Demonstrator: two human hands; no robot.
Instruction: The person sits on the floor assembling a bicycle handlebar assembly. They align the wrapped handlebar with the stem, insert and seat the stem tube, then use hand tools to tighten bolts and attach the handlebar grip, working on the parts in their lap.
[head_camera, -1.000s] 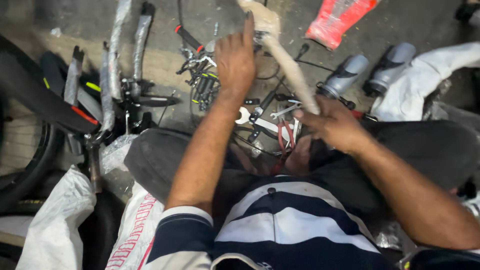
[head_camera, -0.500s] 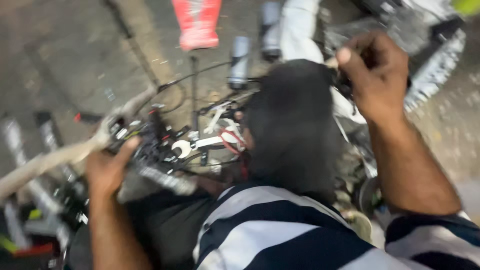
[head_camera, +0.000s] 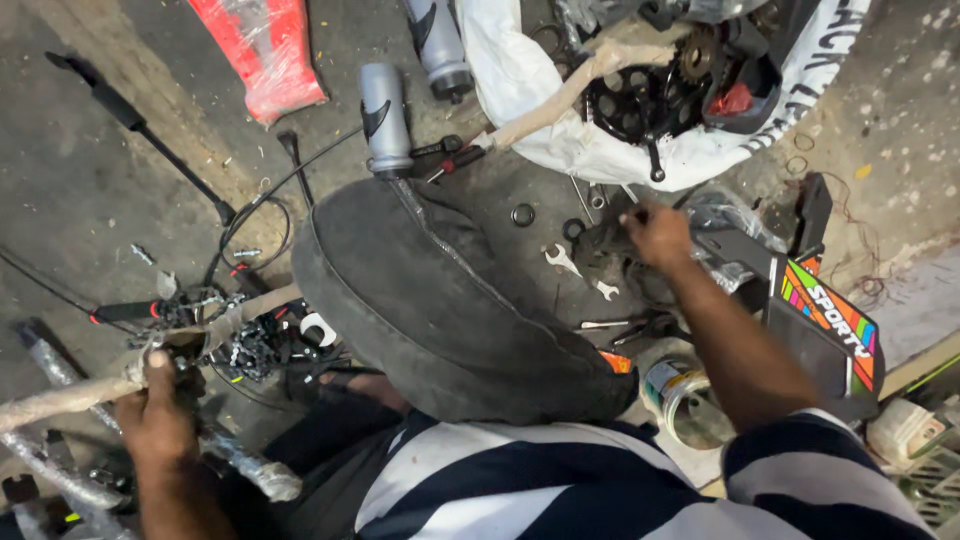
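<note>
— Looking at the lower left of the frame: left hand (head_camera: 155, 415) wrapped shut around a paper-wrapped bar (head_camera: 70, 395), beside a tangle of bicycle cables and chain (head_camera: 250, 345).

— And on the right, above centre?

— Right hand (head_camera: 655, 232) reaching down to the floor (head_camera: 90, 180), fingers curled over a dark heap of small parts (head_camera: 610, 255). Can't tell whether anything is pinched between them.

— Close by that hand?

— Small spanners (head_camera: 578, 272) lying just to its left, a metal ring (head_camera: 522, 214) a little further left, pliers (head_camera: 640, 325) below.

— Across the middle?

— Filled by a dark bent knee (head_camera: 440, 300), striped shirt (head_camera: 560, 480) along the bottom edge.

— Along the top?

— Grey bottle (head_camera: 383, 120) lying upper centre, red wrapped piece (head_camera: 265, 50) upper left, white sack (head_camera: 560, 130) holding black sprockets (head_camera: 640, 100) upper right.
</note>
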